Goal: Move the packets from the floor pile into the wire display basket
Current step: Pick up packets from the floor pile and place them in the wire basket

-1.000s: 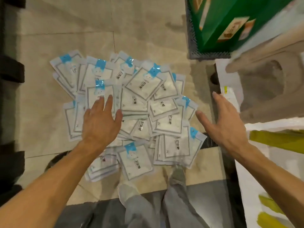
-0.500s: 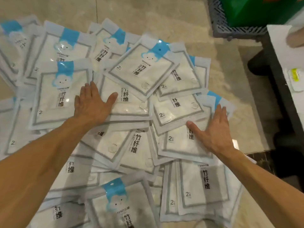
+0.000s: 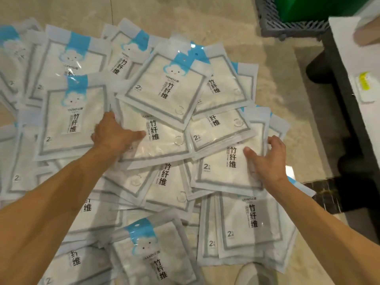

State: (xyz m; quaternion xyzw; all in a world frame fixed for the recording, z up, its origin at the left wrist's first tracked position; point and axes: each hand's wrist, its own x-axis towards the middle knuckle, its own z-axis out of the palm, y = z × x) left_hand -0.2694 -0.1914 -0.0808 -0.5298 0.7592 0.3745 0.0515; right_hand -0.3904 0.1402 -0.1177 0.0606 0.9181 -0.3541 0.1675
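A wide pile of flat white packets [image 3: 67, 112] with blue cloud headers and black print covers the tiled floor. My left hand [image 3: 115, 134] grips the left edge of a middle packet [image 3: 164, 145], thumb lying on top and fingers tucked at its edge. My right hand [image 3: 269, 161] grips the right side of another packet [image 3: 222, 169], thumb pressed on its face and fingers curled round its edge. One packet [image 3: 170, 87] lies tilted on top of the heap just beyond both hands. A grey grid-walled basket [image 3: 287, 27] stands at the top right.
A green box [image 3: 312, 7] fills the grey basket. A white surface [image 3: 349, 58] with a yellow-labelled item [image 3: 365, 85] runs along the right edge, dark shapes below it. Bare beige floor [image 3: 277, 89] lies between pile and basket. A shoe tip [image 3: 253, 272] shows at the bottom.
The view came closer to the pile. Both hands went from lying flat on the packets to curling round packet edges; the right hand shifted to the packet's right edge.
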